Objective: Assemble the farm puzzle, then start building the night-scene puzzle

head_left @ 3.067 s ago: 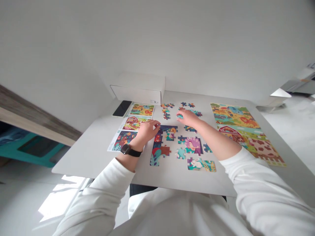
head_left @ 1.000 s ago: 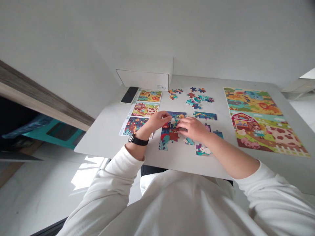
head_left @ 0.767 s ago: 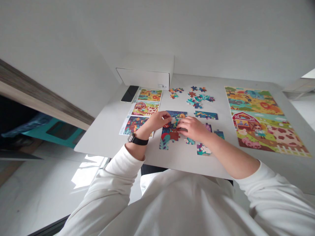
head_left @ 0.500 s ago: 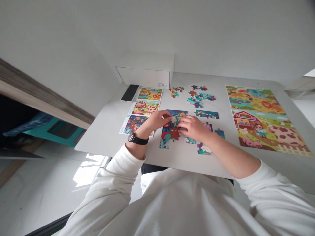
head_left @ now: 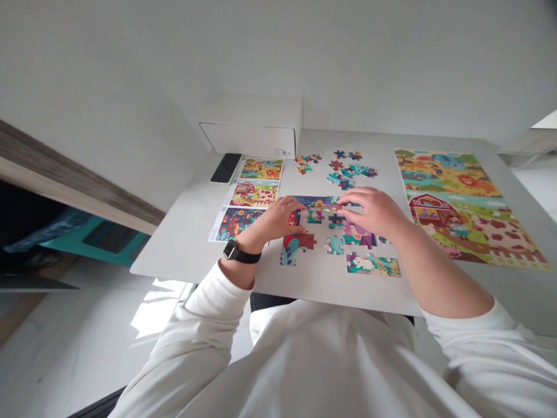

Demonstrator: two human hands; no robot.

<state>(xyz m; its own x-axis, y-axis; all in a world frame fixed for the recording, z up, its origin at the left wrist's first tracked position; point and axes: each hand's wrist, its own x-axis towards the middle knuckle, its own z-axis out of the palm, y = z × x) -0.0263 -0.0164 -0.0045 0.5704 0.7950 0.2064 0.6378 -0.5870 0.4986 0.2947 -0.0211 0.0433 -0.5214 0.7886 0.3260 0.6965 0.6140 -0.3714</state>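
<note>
A partly built dark-blue jigsaw point(head_left: 290, 251) lies on the white table point(head_left: 187, 244) in front of me. My left hand point(head_left: 278, 217), with a black watch point(head_left: 237, 252) on the wrist, is curled, its fingertips pressing the jigsaw's upper left corner. My right hand point(head_left: 375, 210) is just right of it, its fingers closed on a short strip of joined pieces point(head_left: 335, 204) held against the jigsaw's top edge. Small joined groups point(head_left: 372, 264) and a single teal piece point(head_left: 334, 246) lie below my right hand.
Several loose pieces point(head_left: 348, 168) are scattered farther back. Two finished puzzles point(head_left: 456, 203) lie at the right. A picture card point(head_left: 250, 197) lies left of the jigsaw, with a black phone point(head_left: 225, 168) and a white box point(head_left: 252, 130) behind it.
My right hand has moved up and right from the middle of the jigsaw to the strip and brought it left against the top edge. The left hand has stayed put.
</note>
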